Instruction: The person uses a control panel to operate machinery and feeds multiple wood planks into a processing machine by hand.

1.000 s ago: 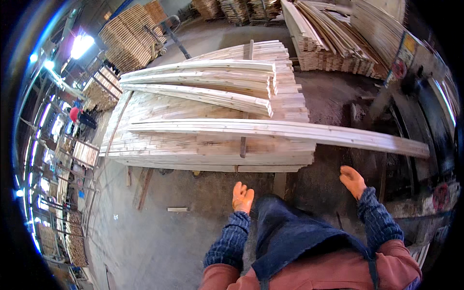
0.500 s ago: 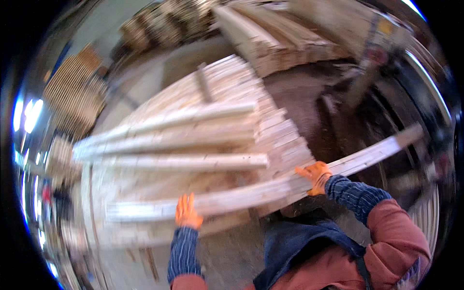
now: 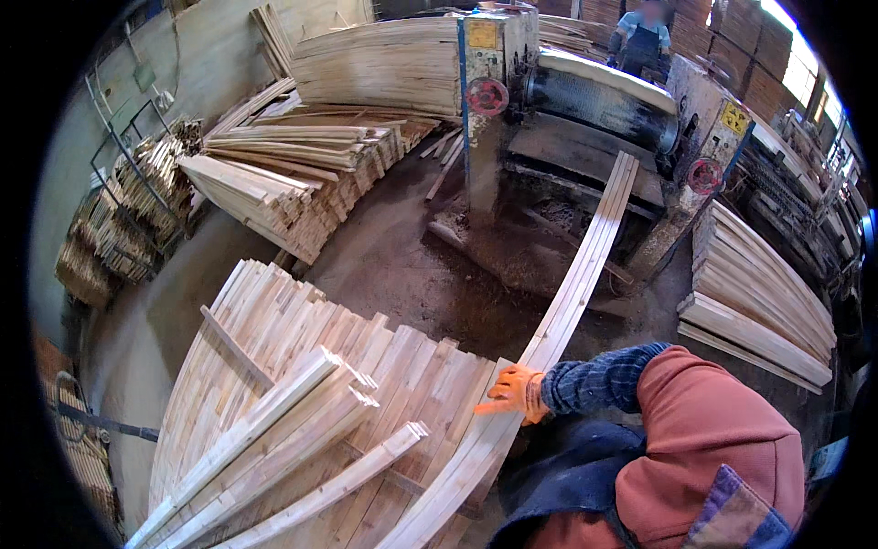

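My right hand [image 3: 514, 394], in an orange glove, grips the right edge of some long pale wooden boards [image 3: 567, 302] lying side by side. Its fingers reach over their top face, pointing left. The far end of these boards lies at the mouth of a machine with a ridged roller [image 3: 599, 99], and their near end runs out of the lower edge. Beneath and to the left spreads a wide stack of boards [image 3: 302, 334]. Several loose boards [image 3: 265, 430] lie across it, left of my right hand. My left hand is out of view.
Red handwheels [image 3: 487, 96] sit on the machine's posts. Behind it stands a person [image 3: 640, 41] in dark overalls. More board piles lie at the far left [image 3: 283, 197] and at the right [image 3: 764, 297]. Sawdust covers the floor [image 3: 393, 270] before the machine.
The view has swung right, toward the machine. The boards under my right hand now point away from me, with their far end at the machine. My left hand has left the view.
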A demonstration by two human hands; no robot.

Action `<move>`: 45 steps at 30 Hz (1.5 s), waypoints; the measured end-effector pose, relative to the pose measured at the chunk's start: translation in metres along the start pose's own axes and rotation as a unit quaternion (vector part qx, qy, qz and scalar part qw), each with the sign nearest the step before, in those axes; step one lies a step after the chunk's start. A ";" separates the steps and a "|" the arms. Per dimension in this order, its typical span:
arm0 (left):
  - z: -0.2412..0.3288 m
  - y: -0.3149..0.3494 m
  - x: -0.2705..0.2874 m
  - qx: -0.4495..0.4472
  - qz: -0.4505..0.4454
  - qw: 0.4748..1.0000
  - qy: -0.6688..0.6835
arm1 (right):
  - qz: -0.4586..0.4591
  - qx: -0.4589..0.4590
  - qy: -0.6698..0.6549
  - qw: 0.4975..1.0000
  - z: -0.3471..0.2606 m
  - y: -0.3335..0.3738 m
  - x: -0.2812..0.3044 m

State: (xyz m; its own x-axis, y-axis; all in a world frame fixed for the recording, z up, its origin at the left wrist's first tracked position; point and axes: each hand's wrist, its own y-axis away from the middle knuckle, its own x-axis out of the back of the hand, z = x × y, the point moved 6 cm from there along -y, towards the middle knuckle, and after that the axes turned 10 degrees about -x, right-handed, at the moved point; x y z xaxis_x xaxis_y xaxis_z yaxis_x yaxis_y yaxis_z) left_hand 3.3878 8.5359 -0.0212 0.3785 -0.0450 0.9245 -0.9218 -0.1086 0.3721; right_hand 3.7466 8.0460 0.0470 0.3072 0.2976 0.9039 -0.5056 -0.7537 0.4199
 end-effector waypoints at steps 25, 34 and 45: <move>0.428 -0.158 0.225 -0.041 0.127 0.981 0.141 | 0.343 0.094 -0.009 0.934 0.168 0.086 0.017; 0.411 -0.145 0.251 -0.135 0.255 0.951 0.113 | 0.158 0.127 -0.008 0.979 0.273 0.079 0.042; 0.329 -0.111 0.241 0.020 0.118 0.986 0.113 | 0.193 -0.052 -0.034 0.979 0.305 0.098 0.049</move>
State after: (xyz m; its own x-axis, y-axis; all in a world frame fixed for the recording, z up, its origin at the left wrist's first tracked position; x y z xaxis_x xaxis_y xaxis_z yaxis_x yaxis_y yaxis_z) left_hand 3.6091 8.2104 0.1336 0.1208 0.1475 0.9817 -0.9763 -0.1615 0.1444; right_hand 3.9579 7.8077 0.1075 0.1276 -0.0402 0.9910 -0.6722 -0.7382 0.0566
